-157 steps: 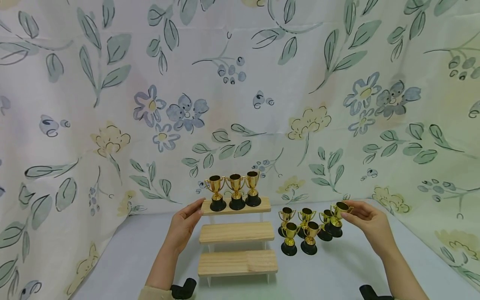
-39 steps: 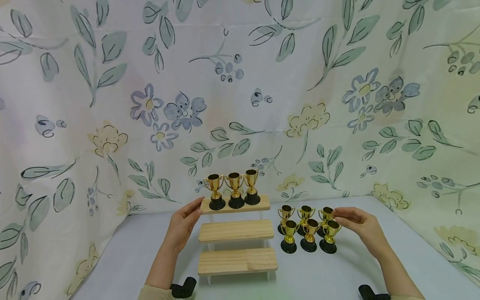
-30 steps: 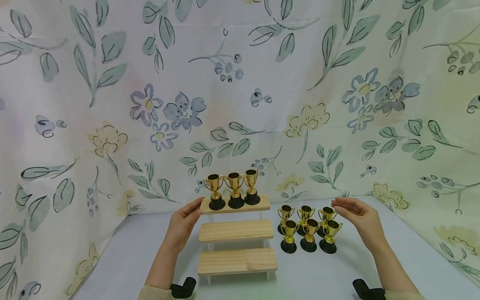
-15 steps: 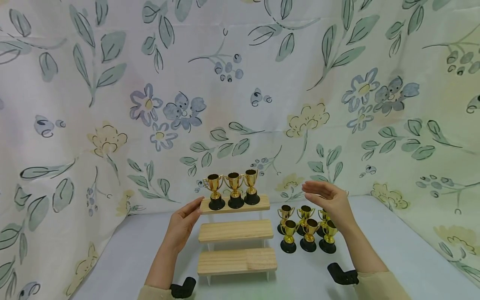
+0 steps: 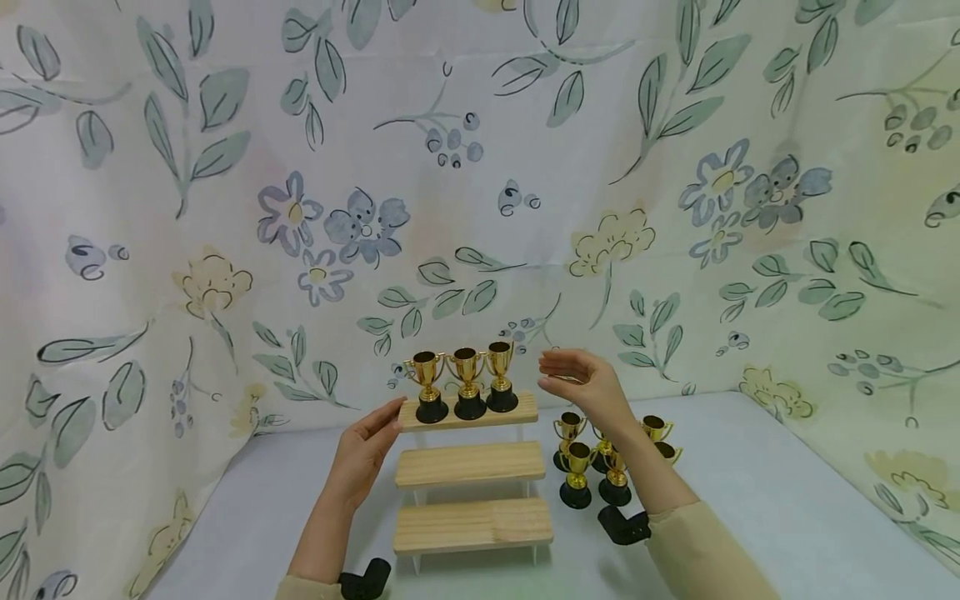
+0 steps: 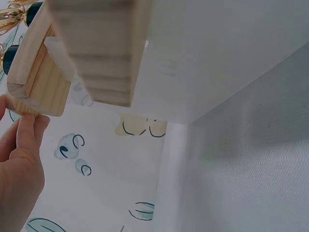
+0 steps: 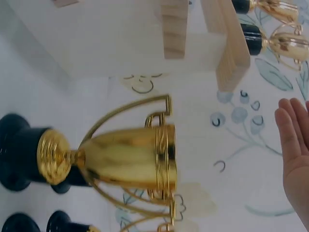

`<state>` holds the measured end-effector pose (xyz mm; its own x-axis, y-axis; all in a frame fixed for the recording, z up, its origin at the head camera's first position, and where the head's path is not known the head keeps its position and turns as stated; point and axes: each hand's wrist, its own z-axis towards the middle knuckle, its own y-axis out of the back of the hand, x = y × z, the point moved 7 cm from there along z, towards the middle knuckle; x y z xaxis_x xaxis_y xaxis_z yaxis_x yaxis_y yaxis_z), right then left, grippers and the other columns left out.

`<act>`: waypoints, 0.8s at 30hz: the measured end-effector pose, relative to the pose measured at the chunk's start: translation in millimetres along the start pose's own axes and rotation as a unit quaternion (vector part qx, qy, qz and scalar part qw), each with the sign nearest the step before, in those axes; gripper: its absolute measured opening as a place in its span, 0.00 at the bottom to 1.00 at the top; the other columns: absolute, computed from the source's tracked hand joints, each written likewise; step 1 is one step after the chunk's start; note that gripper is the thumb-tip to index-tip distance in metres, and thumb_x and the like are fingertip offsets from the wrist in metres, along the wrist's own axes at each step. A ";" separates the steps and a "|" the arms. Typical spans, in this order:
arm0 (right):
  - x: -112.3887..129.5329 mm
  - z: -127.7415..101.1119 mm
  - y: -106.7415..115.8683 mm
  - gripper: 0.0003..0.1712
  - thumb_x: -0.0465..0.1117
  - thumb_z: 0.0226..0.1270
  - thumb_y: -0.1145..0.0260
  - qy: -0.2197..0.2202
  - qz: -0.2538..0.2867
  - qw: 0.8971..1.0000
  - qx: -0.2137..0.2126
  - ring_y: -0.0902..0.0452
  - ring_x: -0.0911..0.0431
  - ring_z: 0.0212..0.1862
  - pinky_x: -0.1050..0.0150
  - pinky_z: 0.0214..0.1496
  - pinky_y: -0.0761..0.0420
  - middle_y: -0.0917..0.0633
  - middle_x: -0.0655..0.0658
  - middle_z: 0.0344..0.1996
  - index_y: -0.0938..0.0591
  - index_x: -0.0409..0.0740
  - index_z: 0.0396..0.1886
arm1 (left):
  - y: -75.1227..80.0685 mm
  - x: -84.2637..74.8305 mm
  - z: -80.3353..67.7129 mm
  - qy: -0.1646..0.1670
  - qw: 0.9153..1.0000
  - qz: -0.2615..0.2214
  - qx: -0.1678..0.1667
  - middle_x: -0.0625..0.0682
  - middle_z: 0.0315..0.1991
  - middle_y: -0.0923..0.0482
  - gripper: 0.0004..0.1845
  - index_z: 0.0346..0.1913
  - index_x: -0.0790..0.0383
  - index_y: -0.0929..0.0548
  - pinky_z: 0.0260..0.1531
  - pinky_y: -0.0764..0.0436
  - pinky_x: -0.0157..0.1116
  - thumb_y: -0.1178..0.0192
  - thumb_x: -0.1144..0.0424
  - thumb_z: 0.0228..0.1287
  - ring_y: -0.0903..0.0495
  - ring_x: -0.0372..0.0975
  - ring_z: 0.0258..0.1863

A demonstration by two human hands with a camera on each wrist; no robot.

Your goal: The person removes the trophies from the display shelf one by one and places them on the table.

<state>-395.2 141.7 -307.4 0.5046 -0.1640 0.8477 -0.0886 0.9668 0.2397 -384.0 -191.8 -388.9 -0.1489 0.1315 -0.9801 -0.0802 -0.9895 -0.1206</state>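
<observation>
My left hand [image 5: 363, 454] grips the left end of the top step of a wooden display riser [image 5: 471, 462]; in the left wrist view its fingers [image 6: 26, 133] meet the board's end. On that step stand three small gold trophy cups with black bases, the middle trophy [image 5: 468, 371] among them. My right hand [image 5: 588, 387], fingers extended and nothing held, hovers right of the top step, apart from the trophies. Below it, several more gold trophies [image 5: 576, 471] stand upright on the table, partly hidden by my right forearm. One trophy [image 7: 130, 157] looms large in the right wrist view.
The riser's middle step [image 5: 471, 465] and bottom step [image 5: 472, 527] are bare wood on clear supports. A white surface [image 5: 757, 500] lies underneath. Behind hangs a floral cloth [image 5: 450, 208]. Each wrist wears a black camera mount [image 5: 624, 525].
Earlier, my right hand held a trophy at the far right; that trophy now stands in the front row, released. The hand has since swept left toward the top step. My left hand stays put.
</observation>
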 end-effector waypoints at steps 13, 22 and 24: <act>-2.9 26.7 -34.8 0.32 0.41 0.61 0.27 -0.031 0.041 0.999 -0.004 0.23 0.44 0.64 0.61 0.61 0.16 0.20 0.37 0.61 0.25 0.44 0.66 | -0.4 0.3 0.0 -0.005 1.000 0.008 0.004 0.60 0.74 0.37 0.28 0.73 0.66 0.35 0.61 0.25 0.19 0.46 0.69 0.72 0.24 0.19 0.57; -1.6 32.8 -41.8 0.37 0.40 0.62 0.27 -0.033 0.047 0.998 0.000 0.25 0.43 0.65 0.65 0.61 0.16 0.22 0.36 0.63 0.30 0.39 0.69 | 0.1 0.6 0.3 -0.001 1.000 0.007 -0.004 0.60 0.73 0.37 0.28 0.73 0.66 0.34 0.60 0.25 0.18 0.45 0.70 0.72 0.23 0.20 0.56; -1.2 33.1 -41.8 0.37 0.40 0.62 0.27 -0.035 0.049 0.998 0.002 0.25 0.43 0.65 0.64 0.61 0.16 0.22 0.36 0.63 0.30 0.39 0.69 | -0.3 0.6 0.1 0.001 1.000 0.007 -0.006 0.60 0.73 0.37 0.28 0.73 0.66 0.34 0.60 0.25 0.18 0.45 0.70 0.72 0.23 0.20 0.55</act>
<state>-420.6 95.0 -302.7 0.4328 -0.0814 0.8978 -0.1377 0.9783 0.1550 -384.2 -191.5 -389.4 -0.1471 0.1182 -0.9820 -0.0663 -0.9918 -0.1094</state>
